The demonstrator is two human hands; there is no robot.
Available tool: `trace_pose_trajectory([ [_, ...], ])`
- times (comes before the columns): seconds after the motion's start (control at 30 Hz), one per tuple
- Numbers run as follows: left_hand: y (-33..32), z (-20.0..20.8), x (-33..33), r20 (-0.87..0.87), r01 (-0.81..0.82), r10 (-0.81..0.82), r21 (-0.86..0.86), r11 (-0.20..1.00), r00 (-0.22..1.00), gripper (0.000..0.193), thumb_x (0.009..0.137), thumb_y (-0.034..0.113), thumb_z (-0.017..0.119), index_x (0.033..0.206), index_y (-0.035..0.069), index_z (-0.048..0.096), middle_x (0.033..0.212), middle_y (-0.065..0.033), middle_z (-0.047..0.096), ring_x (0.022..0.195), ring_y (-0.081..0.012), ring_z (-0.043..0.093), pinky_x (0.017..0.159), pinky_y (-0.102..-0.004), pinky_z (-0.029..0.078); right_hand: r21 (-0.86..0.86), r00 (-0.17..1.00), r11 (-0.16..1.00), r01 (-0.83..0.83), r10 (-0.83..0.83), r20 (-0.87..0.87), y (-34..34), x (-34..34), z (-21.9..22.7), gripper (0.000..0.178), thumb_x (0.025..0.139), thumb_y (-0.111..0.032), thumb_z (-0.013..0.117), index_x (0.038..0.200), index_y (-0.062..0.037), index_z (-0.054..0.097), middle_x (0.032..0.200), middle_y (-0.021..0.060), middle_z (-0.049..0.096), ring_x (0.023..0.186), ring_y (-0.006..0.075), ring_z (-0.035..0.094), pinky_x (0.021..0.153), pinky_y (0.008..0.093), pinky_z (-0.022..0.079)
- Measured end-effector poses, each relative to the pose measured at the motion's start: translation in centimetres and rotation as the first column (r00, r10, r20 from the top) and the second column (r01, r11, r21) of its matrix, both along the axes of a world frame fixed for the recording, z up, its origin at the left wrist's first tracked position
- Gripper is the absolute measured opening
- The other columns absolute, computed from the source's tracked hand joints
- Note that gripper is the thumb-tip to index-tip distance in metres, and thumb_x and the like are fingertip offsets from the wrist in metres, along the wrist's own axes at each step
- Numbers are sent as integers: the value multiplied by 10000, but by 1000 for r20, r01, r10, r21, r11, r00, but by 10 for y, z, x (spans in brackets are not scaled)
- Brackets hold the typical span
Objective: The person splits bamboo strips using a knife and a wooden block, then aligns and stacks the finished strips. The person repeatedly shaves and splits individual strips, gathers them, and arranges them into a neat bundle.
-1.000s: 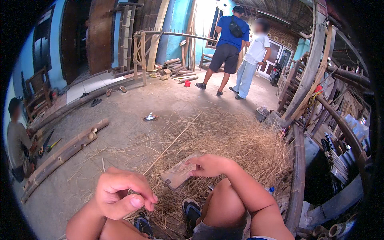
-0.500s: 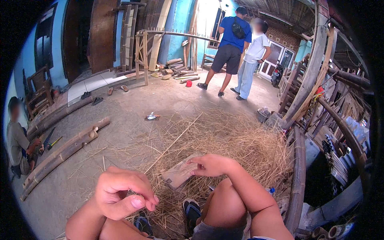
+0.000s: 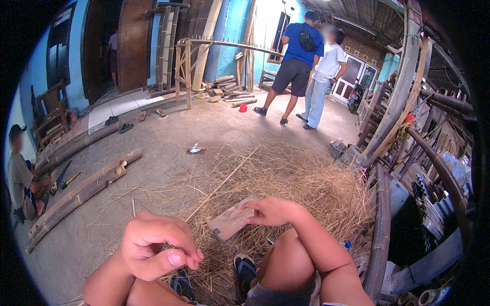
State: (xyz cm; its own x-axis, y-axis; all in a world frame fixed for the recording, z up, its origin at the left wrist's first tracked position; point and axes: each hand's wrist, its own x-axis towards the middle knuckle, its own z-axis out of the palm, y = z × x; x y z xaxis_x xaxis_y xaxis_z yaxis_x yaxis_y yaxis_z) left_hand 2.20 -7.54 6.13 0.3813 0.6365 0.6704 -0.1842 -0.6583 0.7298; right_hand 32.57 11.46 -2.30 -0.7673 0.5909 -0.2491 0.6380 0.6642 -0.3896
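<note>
My left hand (image 3: pixel 158 242) is held up at the lower left, its fingers curled round toward the thumb. Whatever lies in that pinch, if anything, is too small to make out. Over the straw, a flat piece of pale wooden board (image 3: pixel 228 224) slopes down to the left. At its upper right end my right hand (image 3: pixel 270 210) has its fingers bent in against the wood; what is between the fingertips is hidden. Loose dry straw (image 3: pixel 306 188) spreads beneath and beyond the board. A long thin stick (image 3: pixel 224 181) lies across the straw, past the board.
Bamboo poles (image 3: pixel 84 196) lie on the left, beside a seated person (image 3: pixel 21 173). Two people (image 3: pixel 301 61) stand at the back. A bamboo rail (image 3: pixel 382 219) runs along my right. Behind are stacked bamboo pieces (image 3: pixel 237 94), a red cup (image 3: pixel 243 108) and a bamboo stand (image 3: pixel 186 76).
A person has come into view in the dark doorway at the far left. The whole scene has shifted slightly. My hands and the board keep nearly the same places.
</note>
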Motion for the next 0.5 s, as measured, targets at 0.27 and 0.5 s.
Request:
trace_pose_trajectory([
  [0.27,0,2,0,-8,-12,12,15,1000,1000,169,970,116,666,890,-24,716,818,-131,754,742,-218,739,678,-313,574,99,998,994,-51,54,-34,1,3,-4,518,1003,-460,646,1404,-140,575,940,171,755,888,329,748,817,428,586],
  [0.5,3,-7,-5,-11,-10,11,30,999,1000,188,966,142,674,895,-25,721,803,-129,753,736,-220,738,670,-316,579,78,999,996,-34,36,-25,2,3,-3,523,1000,-444,653,1402,-121,566,919,174,752,875,323,747,817,425,585],
])
